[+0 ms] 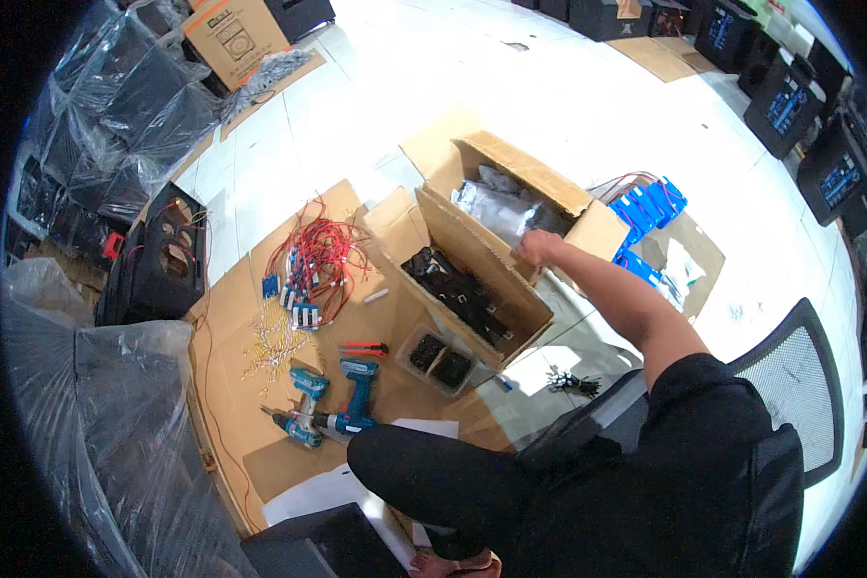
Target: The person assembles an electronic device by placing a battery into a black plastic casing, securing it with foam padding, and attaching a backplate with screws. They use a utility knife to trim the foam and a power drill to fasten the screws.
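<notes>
My right hand [541, 248] reaches over the near side of the rear cardboard box [525, 166]. Its fingers are closed at the end of a clear plastic bag [493, 212] that lies in the box's mouth; the fingertips are partly hidden. Just in front stands a second open cardboard box [405, 231], with black parts and cables [458, 294] inside. My left hand does not show. Below that box sits a clear divided tub [435, 361] of small black pieces.
On a cardboard sheet lie red wire bundles [323, 255], a red cutter knife [363, 348] and two cordless drivers [356, 395], [303, 405]. Blue battery packs [648, 207] are at the right. A speaker cabinet [159, 255] and plastic-wrapped stacks [116, 424] line the left; a mesh chair back [795, 385] stands right.
</notes>
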`<state>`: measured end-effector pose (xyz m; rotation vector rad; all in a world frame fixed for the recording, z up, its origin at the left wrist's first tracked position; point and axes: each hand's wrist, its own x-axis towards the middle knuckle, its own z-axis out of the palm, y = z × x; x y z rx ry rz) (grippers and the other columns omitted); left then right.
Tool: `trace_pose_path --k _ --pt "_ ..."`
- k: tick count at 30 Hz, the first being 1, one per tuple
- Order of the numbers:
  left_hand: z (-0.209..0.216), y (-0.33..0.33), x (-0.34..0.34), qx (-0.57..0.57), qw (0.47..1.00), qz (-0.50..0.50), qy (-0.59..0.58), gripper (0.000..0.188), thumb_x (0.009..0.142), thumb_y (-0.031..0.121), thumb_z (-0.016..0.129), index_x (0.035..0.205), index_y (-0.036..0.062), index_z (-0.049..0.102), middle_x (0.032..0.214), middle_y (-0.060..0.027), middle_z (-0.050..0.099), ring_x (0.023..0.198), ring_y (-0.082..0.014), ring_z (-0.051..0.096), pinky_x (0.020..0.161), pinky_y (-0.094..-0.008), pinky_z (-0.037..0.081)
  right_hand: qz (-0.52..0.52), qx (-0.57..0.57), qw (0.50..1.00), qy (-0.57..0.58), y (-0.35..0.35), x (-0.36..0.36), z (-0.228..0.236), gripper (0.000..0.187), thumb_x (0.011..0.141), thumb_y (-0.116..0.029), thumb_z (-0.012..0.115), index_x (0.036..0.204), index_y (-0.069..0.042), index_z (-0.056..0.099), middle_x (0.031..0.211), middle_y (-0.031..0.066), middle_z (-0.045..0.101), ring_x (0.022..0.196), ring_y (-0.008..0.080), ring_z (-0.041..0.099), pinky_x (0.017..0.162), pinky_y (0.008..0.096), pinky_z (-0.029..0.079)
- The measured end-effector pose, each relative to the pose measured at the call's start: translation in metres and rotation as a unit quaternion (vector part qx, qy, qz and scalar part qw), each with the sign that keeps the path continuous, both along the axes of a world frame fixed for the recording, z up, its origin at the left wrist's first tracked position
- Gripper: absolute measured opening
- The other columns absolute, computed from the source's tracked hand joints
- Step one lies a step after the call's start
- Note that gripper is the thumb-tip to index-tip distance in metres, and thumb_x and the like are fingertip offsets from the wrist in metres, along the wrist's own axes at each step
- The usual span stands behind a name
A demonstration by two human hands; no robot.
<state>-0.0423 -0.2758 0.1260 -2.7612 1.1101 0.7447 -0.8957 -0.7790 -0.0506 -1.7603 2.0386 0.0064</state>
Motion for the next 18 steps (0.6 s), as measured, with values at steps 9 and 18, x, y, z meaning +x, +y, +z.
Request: trace_pose_path --k 9,18 --pt "0.001 -0.016 0.019 0.046 0.998 0.002 0.037 0.095 0.090 0.059 0.065 0.152 -0.0040 0.030 0.144 -0.0260 0.050 0.120 -0.0383 0.057 0.097 -0.0438 0.048 0.101 0.207 0.973 -0.021 -0.057 -0.038 -0.011 0.029 0.083 -0.021 0.059 0.103 -0.005 0.074 0.095 0.0186 0.073 0.087 0.0313 0.071 0.077 0.0451 0.056" --pt "0.001 -0.014 0.022 0.065 0.996 0.013 0.058 0.094 0.090 0.054 0.068 0.153 -0.0038 0.029 0.144 -0.0247 0.050 0.118 -0.0357 0.058 0.092 -0.0418 0.052 -0.002 0.099 0.994 0.039 -0.059 -0.043 -0.065 0.072 0.074 -0.019 0.078 0.142 -0.016 0.051 0.131 0.0209 0.063 0.121 0.0389 0.061 0.100 0.0468 0.053"
